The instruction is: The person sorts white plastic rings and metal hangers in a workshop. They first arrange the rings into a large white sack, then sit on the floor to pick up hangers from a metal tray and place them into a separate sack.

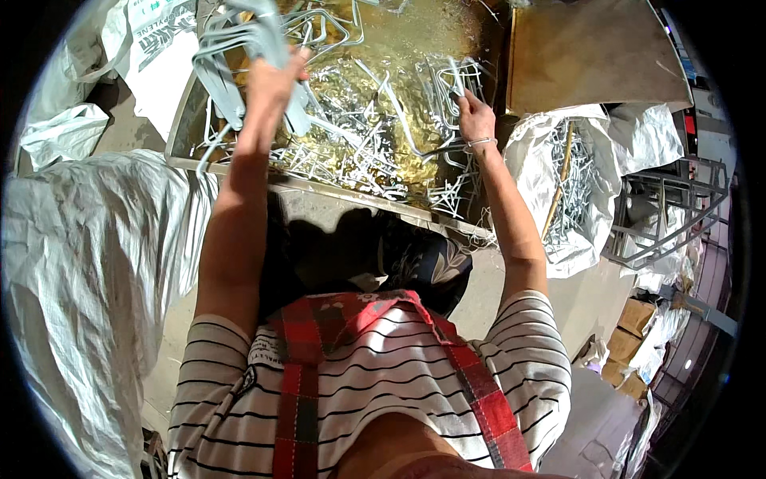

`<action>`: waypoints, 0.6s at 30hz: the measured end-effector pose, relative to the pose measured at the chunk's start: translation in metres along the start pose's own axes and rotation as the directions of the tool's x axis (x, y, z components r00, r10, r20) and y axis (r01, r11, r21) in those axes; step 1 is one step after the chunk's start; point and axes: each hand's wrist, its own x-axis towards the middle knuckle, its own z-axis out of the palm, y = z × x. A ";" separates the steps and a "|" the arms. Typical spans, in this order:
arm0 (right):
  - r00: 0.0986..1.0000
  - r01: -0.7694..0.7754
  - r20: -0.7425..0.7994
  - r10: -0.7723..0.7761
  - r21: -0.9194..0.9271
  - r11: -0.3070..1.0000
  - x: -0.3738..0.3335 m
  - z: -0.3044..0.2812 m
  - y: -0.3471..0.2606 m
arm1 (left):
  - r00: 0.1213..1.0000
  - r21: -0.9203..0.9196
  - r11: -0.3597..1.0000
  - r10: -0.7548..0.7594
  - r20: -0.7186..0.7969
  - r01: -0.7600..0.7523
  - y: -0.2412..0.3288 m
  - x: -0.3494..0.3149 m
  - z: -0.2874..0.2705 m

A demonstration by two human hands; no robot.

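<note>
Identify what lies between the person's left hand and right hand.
In the head view, bent metal pieces in yellowish liquid lie between the left hand and right hand.

Head view, single: wide fisheye, head-worn; faces down and forward; shirt front [387, 359] very near, left hand [275, 77], right hand [476, 118] and metal tray [335, 192] farther off, toward the upper edge.

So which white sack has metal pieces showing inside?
The open sack just right of the tray, nearest the right hand; the sacks on the left show no contents.
</note>
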 end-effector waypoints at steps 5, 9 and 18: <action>0.783 0.373 0.580 -0.223 -0.152 0.915 -0.009 -0.007 -0.129 | 0.857 0.427 0.904 -0.229 0.461 0.012 0.037 -0.030 0.030; 0.715 0.377 0.505 -0.484 0.305 0.875 -0.008 0.002 -0.150 | 0.788 0.167 0.948 0.120 0.604 -0.273 -0.011 -0.022 0.037; 0.974 -0.096 0.172 0.148 -0.282 0.955 0.100 0.108 0.069 | 0.905 -0.184 0.891 -0.381 0.190 0.414 0.003 -0.001 0.008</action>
